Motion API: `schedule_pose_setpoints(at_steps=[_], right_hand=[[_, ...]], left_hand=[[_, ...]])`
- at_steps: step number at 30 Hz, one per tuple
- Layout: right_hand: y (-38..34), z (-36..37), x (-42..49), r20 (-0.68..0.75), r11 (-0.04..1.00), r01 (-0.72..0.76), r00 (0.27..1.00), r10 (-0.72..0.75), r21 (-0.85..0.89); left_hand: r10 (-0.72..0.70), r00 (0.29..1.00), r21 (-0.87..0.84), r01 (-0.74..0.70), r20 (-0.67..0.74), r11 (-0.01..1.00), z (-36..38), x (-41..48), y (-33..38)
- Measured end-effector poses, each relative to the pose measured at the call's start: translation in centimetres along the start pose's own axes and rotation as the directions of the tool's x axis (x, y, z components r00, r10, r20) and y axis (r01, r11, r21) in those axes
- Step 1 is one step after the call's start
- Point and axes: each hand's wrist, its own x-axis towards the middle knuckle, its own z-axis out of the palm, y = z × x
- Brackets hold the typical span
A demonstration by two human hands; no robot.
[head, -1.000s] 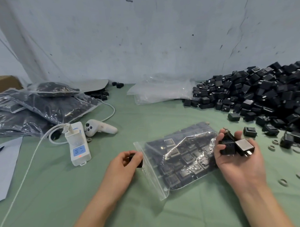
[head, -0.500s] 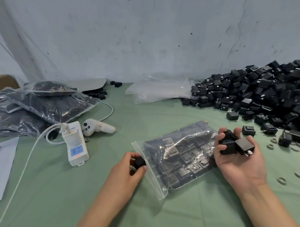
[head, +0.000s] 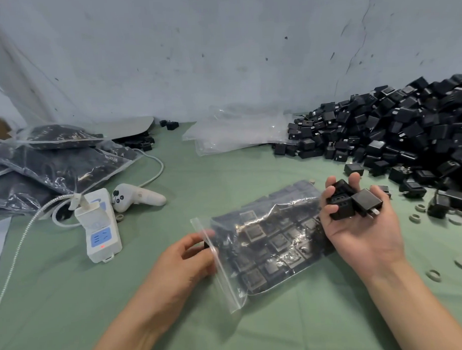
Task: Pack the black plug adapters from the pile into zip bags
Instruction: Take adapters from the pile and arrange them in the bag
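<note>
Your zip bag opens toward the left edge of the table, right at your left hand pinching one adapter; right hand grips more adapters at the other end.

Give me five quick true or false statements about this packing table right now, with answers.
1. The right hand holds several black adapters. True.
2. The zip bag in front is empty. False: the zip bag holds rows of adapters.
3. The adapter pile lies to the right. True.
4. The white controller sits on the pile. False: the controller lies on the green cloth beside the white power strip.
5. The left hand is at the bag's mouth. True.
</note>
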Motion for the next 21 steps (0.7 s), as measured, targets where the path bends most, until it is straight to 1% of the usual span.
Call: schedule_pose_setpoints(at_steps=[2,3,6,8,10,13,16,17,18,19,20,21], right_hand=[[-0.2,0.0,0.2,0.003,1.000,0.003,1.000,-0.003,-0.003],[-0.3,0.0,0.2,0.004,1.000,0.002,1.000,-0.002,-0.007],[-0.5,0.0,0.2,0.006,1.000,-0.004,1.000,0.004,-0.010],[-0.4,0.0,0.2,0.006,1.000,-0.009,1.000,0.009,-0.004],[-0.4,0.0,0.1,0.006,1.000,-0.011,1.000,0.011,-0.003],[-0.2,0.0,0.1,0.003,1.000,-0.013,1.000,0.013,-0.022],[-0.2,0.0,0.1,0.000,1.000,-0.018,1.000,0.018,-0.019],[-0.2,0.0,0.1,-0.001,1.000,-0.019,1.000,0.019,-0.017],[-0.2,0.0,0.1,-0.003,1.000,-0.020,1.000,0.020,-0.017],[-0.3,0.0,0.1,-0.003,1.000,-0.021,1.000,0.021,-0.016],[-0.3,0.0,0.1,-0.003,1.000,-0.022,1.000,0.022,-0.015],[-0.3,0.0,0.1,-0.003,1.000,-0.023,1.000,0.023,-0.014]], left_hand=[[0.001,0.999,-0.071,0.003,0.046,0.997,0.3,0.0,0.0],[0.018,0.999,-0.051,-0.016,0.043,0.999,0.3,-0.1,0.0],[0.108,0.994,0.106,-0.106,-0.013,0.989,0.3,-0.4,-0.1],[0.151,0.988,0.124,-0.146,-0.036,0.982,0.6,-0.5,-0.2],[0.149,0.988,0.119,-0.143,-0.046,0.983,1.1,-0.5,-0.4],[0.141,0.990,0.161,-0.140,0.005,0.977,1.9,-0.5,-0.7],[0.137,0.988,0.123,-0.144,0.065,0.982,2.1,-0.7,-0.6],[0.138,0.989,0.104,-0.144,0.058,0.984,2.2,-0.8,-0.5],[0.137,0.990,0.069,-0.138,0.016,0.988,2.2,-0.8,-0.5],[0.118,0.991,0.009,-0.117,-0.058,0.993,2.1,-0.8,-0.4],[0.079,0.987,-0.076,-0.090,-0.141,0.993,2.0,-0.8,-0.2],[0.035,0.980,-0.161,-0.067,-0.195,0.985,2.0,-0.9,0.1]])
